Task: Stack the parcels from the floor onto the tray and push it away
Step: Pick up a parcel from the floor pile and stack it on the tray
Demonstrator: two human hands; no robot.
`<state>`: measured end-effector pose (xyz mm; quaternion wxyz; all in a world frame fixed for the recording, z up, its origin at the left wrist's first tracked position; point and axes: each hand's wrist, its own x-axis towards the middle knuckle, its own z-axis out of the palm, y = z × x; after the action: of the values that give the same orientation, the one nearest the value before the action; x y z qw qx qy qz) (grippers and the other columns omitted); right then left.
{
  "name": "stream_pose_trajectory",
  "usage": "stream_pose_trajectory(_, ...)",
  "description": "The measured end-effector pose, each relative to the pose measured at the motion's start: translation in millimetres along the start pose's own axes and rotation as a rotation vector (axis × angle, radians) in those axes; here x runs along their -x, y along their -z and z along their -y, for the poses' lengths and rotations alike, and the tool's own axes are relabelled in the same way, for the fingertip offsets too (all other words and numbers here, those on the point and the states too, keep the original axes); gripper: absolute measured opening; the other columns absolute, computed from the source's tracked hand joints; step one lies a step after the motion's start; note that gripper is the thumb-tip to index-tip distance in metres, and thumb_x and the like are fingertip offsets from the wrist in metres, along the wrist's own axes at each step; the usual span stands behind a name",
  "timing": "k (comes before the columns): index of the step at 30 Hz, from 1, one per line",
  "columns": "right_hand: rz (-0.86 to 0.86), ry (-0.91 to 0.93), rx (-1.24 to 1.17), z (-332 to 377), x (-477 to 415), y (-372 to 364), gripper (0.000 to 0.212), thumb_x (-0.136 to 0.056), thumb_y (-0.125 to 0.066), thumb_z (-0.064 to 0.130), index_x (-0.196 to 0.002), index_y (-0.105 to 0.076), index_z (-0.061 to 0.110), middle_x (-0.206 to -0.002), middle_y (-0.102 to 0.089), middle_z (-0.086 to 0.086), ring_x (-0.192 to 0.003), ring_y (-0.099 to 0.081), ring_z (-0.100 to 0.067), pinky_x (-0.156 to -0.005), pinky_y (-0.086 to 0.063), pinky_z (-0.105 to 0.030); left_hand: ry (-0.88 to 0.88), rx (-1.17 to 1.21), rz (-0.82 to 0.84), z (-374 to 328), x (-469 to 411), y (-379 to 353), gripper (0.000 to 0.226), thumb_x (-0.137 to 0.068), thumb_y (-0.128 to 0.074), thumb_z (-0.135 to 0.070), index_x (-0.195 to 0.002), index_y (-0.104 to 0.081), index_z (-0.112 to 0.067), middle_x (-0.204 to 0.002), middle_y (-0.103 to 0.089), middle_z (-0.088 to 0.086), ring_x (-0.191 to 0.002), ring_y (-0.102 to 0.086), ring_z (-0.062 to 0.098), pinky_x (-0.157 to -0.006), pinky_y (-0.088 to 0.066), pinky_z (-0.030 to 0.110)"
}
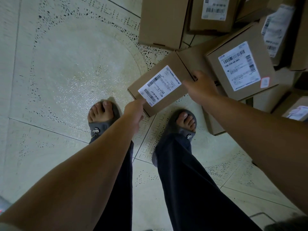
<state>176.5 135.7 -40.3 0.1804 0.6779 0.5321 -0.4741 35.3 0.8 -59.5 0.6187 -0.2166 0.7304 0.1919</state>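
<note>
As a person stands on tiles, left hand and right hand grip opposite ends of a labelled box. More boxes lie beside it.

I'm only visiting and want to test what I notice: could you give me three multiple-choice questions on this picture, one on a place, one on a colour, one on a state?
1. Where do the other parcels lie?
A) at the right and top of the view
B) at the far left
C) along the bottom

2. What colour is the label on the held parcel?
A) yellow
B) white
C) blue

3. How is the held parcel kept up?
A) gripped by both hands
B) gripped by one hand
C) lying untouched on the floor

Answers: 1 A, the boxes crowd the right side and top; 2 B, it is white with black barcodes; 3 A, the left hand and right hand grip opposite ends.
</note>
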Motion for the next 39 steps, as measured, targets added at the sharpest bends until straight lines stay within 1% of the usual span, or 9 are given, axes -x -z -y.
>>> stream_pose_trajectory(6, -0.015, -0.018, -0.095, -1.3, 44.3, 9.4, 0.053, -0.096, -0.050, 0.030, -0.147, -0.040, 0.022, -0.142, -0.049, -0.002, -0.110, -0.053, -0.020, -0.088, -0.046, -0.035, -0.071, -0.007, 0.023, -1.0, 40.1, 21.8, 0.007, -0.096, -0.053, -0.022, -0.096, -0.058, -0.028, -0.124, -0.059, -0.003, -0.117, -0.053, 0.017, -0.102, -0.044, 0.036)
stream_pose_trajectory(10, -0.034, -0.072, -0.223, 13.5, 101.5, 23.9, 0.048, -0.088, -0.052, 0.035, -0.135, -0.054, 0.027, -0.130, -0.060, 0.002, -0.111, -0.059, -0.017, -0.088, -0.049, -0.032, -0.206, -0.107, 0.017, -14.5, 96.7, 52.1, 0.009, -0.088, -0.055, -0.027, -0.094, -0.061, -0.028, -0.127, -0.059, 0.003, -0.117, -0.054, 0.021, -0.104, -0.044, 0.044)
stream_pose_trajectory(14, -0.042, -0.092, -0.350, 41.1, 164.6, 46.3, 0.021, -0.095, -0.049, 0.021, -0.109, -0.063, 0.028, -0.091, -0.065, 0.012, -0.075, -0.060, -0.004, -0.053, -0.047, -0.010, -0.283, -0.149, -0.048, -34.8, 164.4, 87.3, 0.016, -0.082, -0.055, -0.027, -0.095, -0.064, -0.029, -0.116, -0.067, 0.004, -0.111, -0.061, 0.028, -0.100, -0.046, 0.050)
stream_pose_trajectory(18, -0.078, -0.021, -0.364, 77.7, 230.4, 75.6, 0.023, -0.097, -0.049, 0.019, -0.111, -0.065, 0.029, -0.092, -0.066, 0.012, -0.061, -0.058, 0.003, -0.043, -0.040, -0.006, -0.357, -0.053, -0.005, -54.8, 238.6, 120.1, 0.029, -0.091, -0.052, -0.010, -0.112, -0.064, -0.025, -0.121, -0.065, 0.002, -0.109, -0.064, 0.024, -0.089, -0.055, 0.044)
stream_pose_trajectory(21, -0.111, 0.010, -0.377, 108.7, 272.2, 98.8, 0.022, -0.096, -0.051, 0.025, -0.093, -0.066, 0.040, -0.094, -0.066, 0.013, -0.079, -0.059, -0.003, -0.062, -0.049, -0.018, -0.428, 0.014, 0.011, -68.0, 295.0, 141.5, 0.041, -0.092, -0.049, -0.004, -0.128, -0.058, -0.024, -0.117, -0.064, -0.007, -0.098, -0.061, 0.005, -0.066, -0.048, 0.024)
stream_pose_trajectory(24, -0.120, 0.068, -0.350, 140.6, 317.0, 123.0, 0.024, -0.097, -0.050, 0.026, -0.083, -0.060, 0.043, -0.084, -0.059, 0.023, -0.080, -0.054, -0.002, -0.071, -0.044, -0.022, -0.499, 0.102, 0.006, -75.3, 355.8, 165.6, 0.042, -0.092, -0.048, 0.000, -0.123, -0.058, -0.025, -0.106, -0.066, -0.015, -0.090, -0.060, -0.001, -0.064, -0.044, 0.021)
stream_pose_trajectory(28, -0.152, 0.176, -0.298, 174.7, 364.4, 150.4, 0.018, -0.096, -0.052, 0.028, -0.099, -0.064, 0.041, -0.091, -0.062, 0.019, -0.089, -0.058, -0.009, -0.072, -0.046, -0.026, -0.550, 0.202, -0.015, -73.9, 420.9, 193.4, 0.042, -0.092, -0.048, 0.005, -0.123, -0.058, -0.021, -0.107, -0.065, -0.013, -0.090, -0.061, -0.001, -0.073, -0.046, 0.018)
stream_pose_trajectory(33, -0.074, 0.321, -0.263, 225.5, 435.7, 182.9, 0.020, -0.099, -0.051, 0.029, -0.114, -0.058, 0.042, -0.096, -0.061, 0.018, -0.088, -0.061, -0.011, -0.067, -0.052, -0.027, -0.611, 0.340, -0.104, -62.9, 508.4, 230.2, 0.042, -0.093, -0.050, 0.002, -0.128, -0.055, -0.020, -0.121, -0.059, -0.004, -0.110, -0.057, 0.018, -0.098, -0.046, 0.035)
stream_pose_trajectory(39, -0.034, 0.487, -0.171, 284.1, 496.8, 183.5, 0.027, -0.097, -0.057, 0.027, -0.123, -0.064, 0.032, -0.119, -0.066, 0.007, -0.108, -0.060, -0.014, -0.098, -0.051, -0.041, -0.704, 0.445, -0.153, -45.9, 573.9, 286.7, 0.032, -0.097, -0.048, -0.003, -0.119, -0.060, -0.022, -0.106, -0.064, -0.009, -0.098, -0.060, 0.010, -0.073, -0.048, 0.021)
